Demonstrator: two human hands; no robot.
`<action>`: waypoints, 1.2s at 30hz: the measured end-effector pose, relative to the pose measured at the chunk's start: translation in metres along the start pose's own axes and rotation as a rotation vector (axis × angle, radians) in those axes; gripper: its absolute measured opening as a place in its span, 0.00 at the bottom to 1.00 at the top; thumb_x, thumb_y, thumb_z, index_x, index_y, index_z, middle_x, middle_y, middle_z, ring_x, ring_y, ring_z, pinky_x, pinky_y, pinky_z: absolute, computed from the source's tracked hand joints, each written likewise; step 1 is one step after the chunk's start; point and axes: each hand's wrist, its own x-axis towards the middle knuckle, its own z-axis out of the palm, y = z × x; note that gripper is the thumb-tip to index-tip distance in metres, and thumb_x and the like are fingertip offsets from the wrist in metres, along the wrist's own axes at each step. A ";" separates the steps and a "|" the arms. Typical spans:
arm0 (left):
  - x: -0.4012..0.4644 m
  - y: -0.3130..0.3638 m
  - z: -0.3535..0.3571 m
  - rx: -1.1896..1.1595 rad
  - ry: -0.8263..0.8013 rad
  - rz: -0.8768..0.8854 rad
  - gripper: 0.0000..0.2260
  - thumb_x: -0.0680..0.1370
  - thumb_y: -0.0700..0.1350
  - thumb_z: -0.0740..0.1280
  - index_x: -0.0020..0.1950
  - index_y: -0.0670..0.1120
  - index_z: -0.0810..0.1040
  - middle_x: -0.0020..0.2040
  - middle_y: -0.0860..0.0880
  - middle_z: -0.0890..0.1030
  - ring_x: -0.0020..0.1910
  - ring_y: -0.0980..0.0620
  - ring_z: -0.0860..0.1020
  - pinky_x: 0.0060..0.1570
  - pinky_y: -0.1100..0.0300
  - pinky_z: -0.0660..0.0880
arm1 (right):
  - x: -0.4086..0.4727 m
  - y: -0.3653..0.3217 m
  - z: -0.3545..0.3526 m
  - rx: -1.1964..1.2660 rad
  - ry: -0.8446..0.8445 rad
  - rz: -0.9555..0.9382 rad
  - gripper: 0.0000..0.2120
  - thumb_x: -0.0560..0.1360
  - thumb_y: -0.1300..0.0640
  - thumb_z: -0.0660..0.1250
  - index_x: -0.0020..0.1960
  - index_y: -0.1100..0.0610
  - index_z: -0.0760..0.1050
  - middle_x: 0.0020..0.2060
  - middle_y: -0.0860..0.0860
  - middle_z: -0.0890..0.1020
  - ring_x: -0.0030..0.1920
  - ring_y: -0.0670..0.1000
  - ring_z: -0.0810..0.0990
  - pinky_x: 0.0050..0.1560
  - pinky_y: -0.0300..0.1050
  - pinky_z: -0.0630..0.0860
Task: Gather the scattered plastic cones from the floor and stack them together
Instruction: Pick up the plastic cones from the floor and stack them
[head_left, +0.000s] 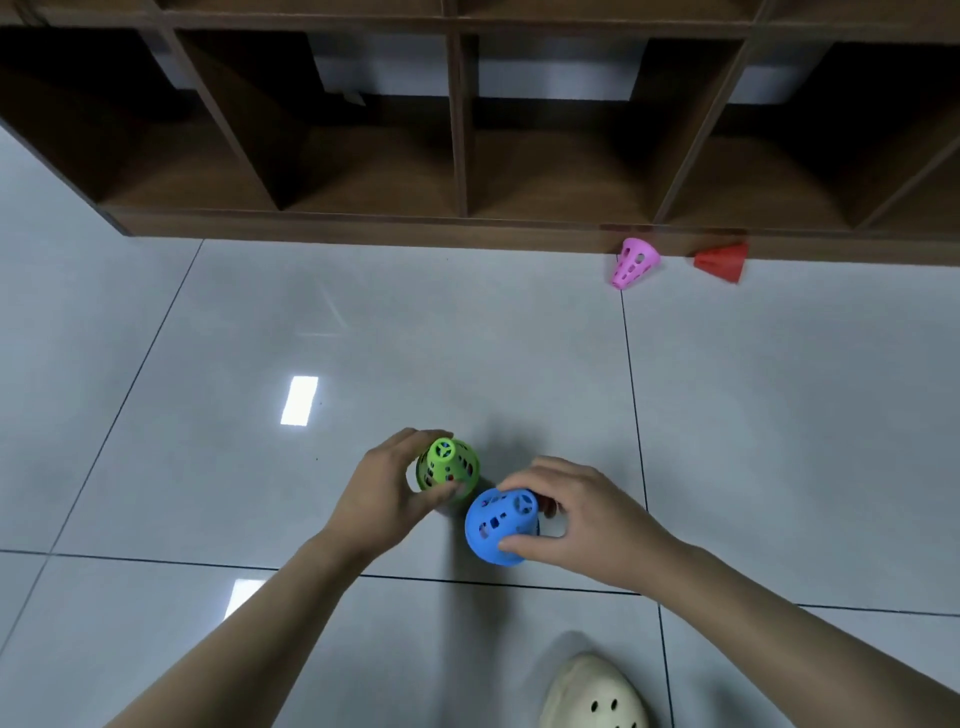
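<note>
Left hand (382, 491) grips perforated green plastic cone (448, 469); right hand (576, 517) pinches perforated blue plastic cone (498, 525); unstacked; pink perforated cone (634, 261) and red cone (723, 261) still by brown wooden shelf (467, 228).

A green cone (448, 470) and a blue cone (500, 525) (both dotted with holes), a pink cone (634, 261), a red cone (723, 261), pale grey floor (415, 338), dark brown shelves (457, 156), a cream shoe (592, 693).

— How many cones are showing?
— Four are showing: one green cone (448, 467), one blue cone (500, 525), one pink cone (634, 262) and one red cone (723, 261).
— And hands?
— Two hands are showing, and one shoe (592, 693).
</note>
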 end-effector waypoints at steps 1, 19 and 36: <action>0.000 0.000 0.001 -0.015 -0.005 -0.007 0.22 0.71 0.53 0.78 0.64 0.55 0.79 0.55 0.60 0.80 0.54 0.59 0.80 0.56 0.58 0.78 | -0.001 0.005 0.005 -0.017 -0.003 0.010 0.19 0.70 0.40 0.73 0.59 0.42 0.76 0.45 0.41 0.75 0.45 0.46 0.74 0.46 0.38 0.72; 0.022 0.020 -0.024 -0.119 -0.118 -0.072 0.21 0.73 0.68 0.62 0.54 0.56 0.81 0.54 0.61 0.81 0.57 0.61 0.77 0.58 0.63 0.72 | -0.005 0.041 0.005 0.020 -0.066 0.312 0.43 0.63 0.35 0.78 0.71 0.35 0.60 0.48 0.40 0.75 0.47 0.43 0.76 0.52 0.44 0.76; 0.246 0.087 0.086 -0.082 -0.167 0.132 0.05 0.81 0.42 0.66 0.53 0.50 0.80 0.46 0.54 0.80 0.34 0.58 0.75 0.36 0.69 0.71 | -0.010 0.224 -0.137 0.411 0.700 0.807 0.26 0.74 0.45 0.73 0.69 0.50 0.70 0.58 0.48 0.78 0.52 0.53 0.81 0.55 0.50 0.79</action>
